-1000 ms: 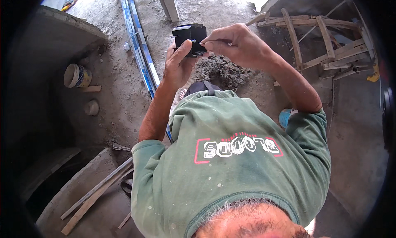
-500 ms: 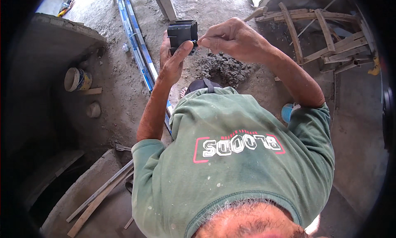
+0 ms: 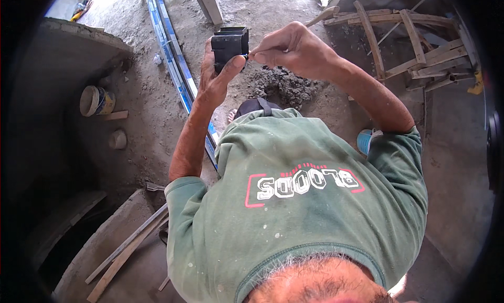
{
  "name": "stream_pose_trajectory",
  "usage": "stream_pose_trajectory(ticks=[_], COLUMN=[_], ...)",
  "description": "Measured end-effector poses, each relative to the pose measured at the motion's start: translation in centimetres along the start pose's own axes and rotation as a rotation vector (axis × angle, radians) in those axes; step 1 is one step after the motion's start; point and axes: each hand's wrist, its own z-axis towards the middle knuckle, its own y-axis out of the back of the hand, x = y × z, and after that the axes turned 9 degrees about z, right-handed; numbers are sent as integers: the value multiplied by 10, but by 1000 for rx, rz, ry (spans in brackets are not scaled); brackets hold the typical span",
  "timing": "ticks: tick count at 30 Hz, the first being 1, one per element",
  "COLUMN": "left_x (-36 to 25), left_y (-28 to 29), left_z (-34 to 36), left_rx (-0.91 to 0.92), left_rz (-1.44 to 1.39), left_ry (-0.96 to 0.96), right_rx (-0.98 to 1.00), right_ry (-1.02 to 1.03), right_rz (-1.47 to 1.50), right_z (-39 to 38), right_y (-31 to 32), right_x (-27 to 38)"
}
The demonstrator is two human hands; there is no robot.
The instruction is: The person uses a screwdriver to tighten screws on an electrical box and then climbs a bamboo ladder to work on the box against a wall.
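My left hand (image 3: 218, 75) is closed round a black plastic box (image 3: 227, 43), holding it up at chest height with the thumb over its lower right part. My right hand (image 3: 286, 51) is pinched at the box's right side, where a small bluish metal piece, perhaps a screw, shows; what exactly is between the fingertips is too small to make out. Below the hands on the dusty floor lies a heap of grey mortar or rubble (image 3: 281, 88).
Long blue-and-white strips (image 3: 168, 51) run along the left floor, near a bucket (image 3: 96, 101). An upright post (image 3: 207, 4) stands ahead. Wooden frames (image 3: 412, 46) lean at right, with a light blue container (image 3: 364, 142) below. Planks (image 3: 126, 250) rest on a curved concrete edge.
The black box has turned to show more of its side and has moved slightly up and left with my left hand. My right hand has risen a little, still pinched at the box.
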Motion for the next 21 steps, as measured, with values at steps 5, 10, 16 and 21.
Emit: stream_pose_trajectory(ticks=[5, 10, 16, 21], left_x=[2, 1, 9, 8], left_y=[-2, -8, -7, -8], left_z=[0, 0, 3, 3], left_rx=[2, -23, -22, 5], left_rz=[-20, -97, -98, -92], left_ry=[14, 31, 16, 49], right_rx=[-107, -118, -34, -21], right_ry=[693, 834, 446, 380], right_rz=[-1067, -1070, -898, -740], right_z=[-9, -4, -2, -3], right_y=[-10, -7, -5, -5], right_x=[-1, -10, -11, -17])
